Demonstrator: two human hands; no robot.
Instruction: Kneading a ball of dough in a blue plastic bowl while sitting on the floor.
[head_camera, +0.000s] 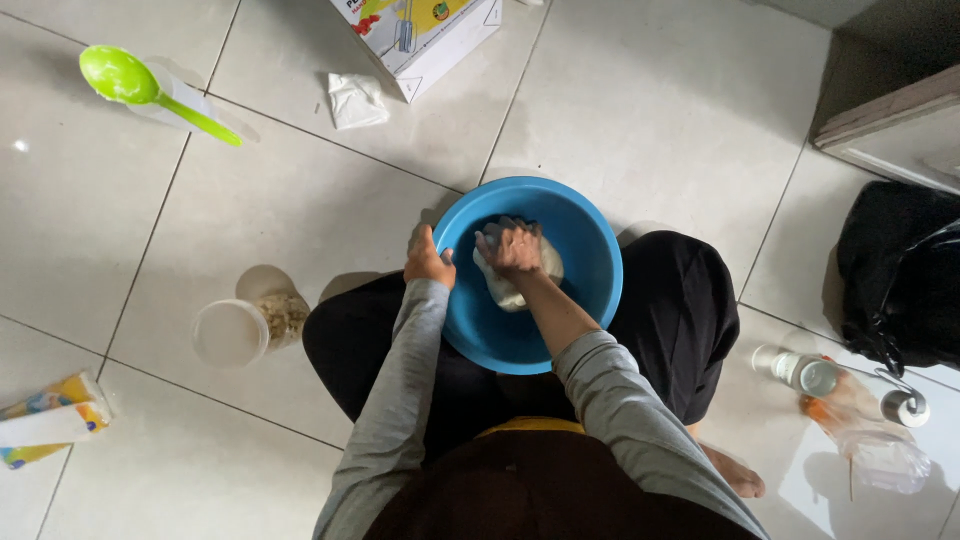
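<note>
A round blue plastic bowl (590, 255) rests on the tiled floor between my knees. Inside it lies a pale lump of dough (500, 290). My right hand (512, 247) presses down on the dough with fingers curled into it. My left hand (427, 260) grips the bowl's left rim, thumb over the edge. Both arms wear grey sleeves.
A green plastic spoon (150, 90) lies on a clear cup at upper left. A cardboard box (420, 35) and a small white packet (355, 100) sit at the top. A clear tub with crumbs (245, 325) stands left; a yellow packet (50, 420) far left. Bottles (810, 375), a clear plastic bag (885, 455) and a black bag (900, 270) lie right.
</note>
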